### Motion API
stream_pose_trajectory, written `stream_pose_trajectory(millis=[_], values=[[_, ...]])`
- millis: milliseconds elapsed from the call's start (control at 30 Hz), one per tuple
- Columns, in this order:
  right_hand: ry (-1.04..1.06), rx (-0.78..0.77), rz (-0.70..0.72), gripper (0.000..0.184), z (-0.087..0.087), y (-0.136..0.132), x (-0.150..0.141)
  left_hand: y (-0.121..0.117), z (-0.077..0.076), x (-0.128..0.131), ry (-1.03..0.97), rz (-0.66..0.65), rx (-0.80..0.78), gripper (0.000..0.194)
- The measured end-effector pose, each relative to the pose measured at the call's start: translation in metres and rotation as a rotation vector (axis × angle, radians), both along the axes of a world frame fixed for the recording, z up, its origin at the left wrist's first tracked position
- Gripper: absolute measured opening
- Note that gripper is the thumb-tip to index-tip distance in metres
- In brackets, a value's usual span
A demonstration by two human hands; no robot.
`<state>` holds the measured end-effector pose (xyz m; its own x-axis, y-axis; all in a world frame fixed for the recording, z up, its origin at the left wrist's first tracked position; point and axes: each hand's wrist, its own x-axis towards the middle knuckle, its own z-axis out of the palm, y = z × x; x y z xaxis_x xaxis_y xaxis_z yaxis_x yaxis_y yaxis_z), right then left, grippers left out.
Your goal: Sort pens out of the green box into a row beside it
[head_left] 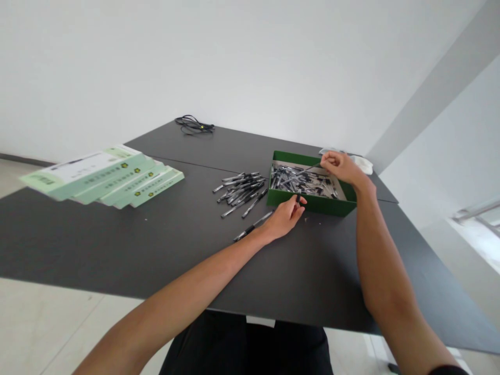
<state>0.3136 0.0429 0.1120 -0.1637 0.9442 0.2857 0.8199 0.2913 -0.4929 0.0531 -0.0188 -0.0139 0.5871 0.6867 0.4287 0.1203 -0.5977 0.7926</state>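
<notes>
A green box (312,203) full of black pen parts sits on the dark table (117,245). My right hand (341,166) hovers over the box's far right side, fingers pinched on a thin pen refill that slants down into the box. My left hand (285,216) rests on the table just in front of the box, fingers closed on a small black pen piece (299,198). A pile of assembled black pens (240,190) lies left of the box, and a single pen (253,226) lies under my left wrist.
A fanned stack of light green flat boxes (105,177) lies on the table's left part. A coiled black cable (193,125) rests at the far edge. Something white (363,164) lies behind the green box. White walls surround the table.
</notes>
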Motion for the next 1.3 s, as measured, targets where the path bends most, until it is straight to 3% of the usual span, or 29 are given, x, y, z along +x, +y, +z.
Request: stream_pose_trajectory(millis=[133,233,400,633,1300], values=[[-0.010,0.057,0.050,0.018,0.040,-0.029,-0.014,-0.001,0.001,-0.001,0.018,0.044,0.019,0.024],[-0.067,0.001,0.026,0.021,0.068,-0.058,-0.022,-0.002,0.002,-0.001,0.016,0.051,0.031,0.023],[-0.049,-0.078,0.015,0.021,0.093,-0.093,-0.031,-0.003,0.003,-0.001,0.002,0.026,0.027,0.023],[0.036,-0.115,0.117,0.013,0.097,-0.097,-0.039,-0.003,0.004,-0.001,0.006,0.012,0.038,0.024],[0.014,-0.120,0.100,0.015,0.097,-0.099,-0.041,-0.004,0.007,-0.001,0.009,0.008,0.053,0.024]])
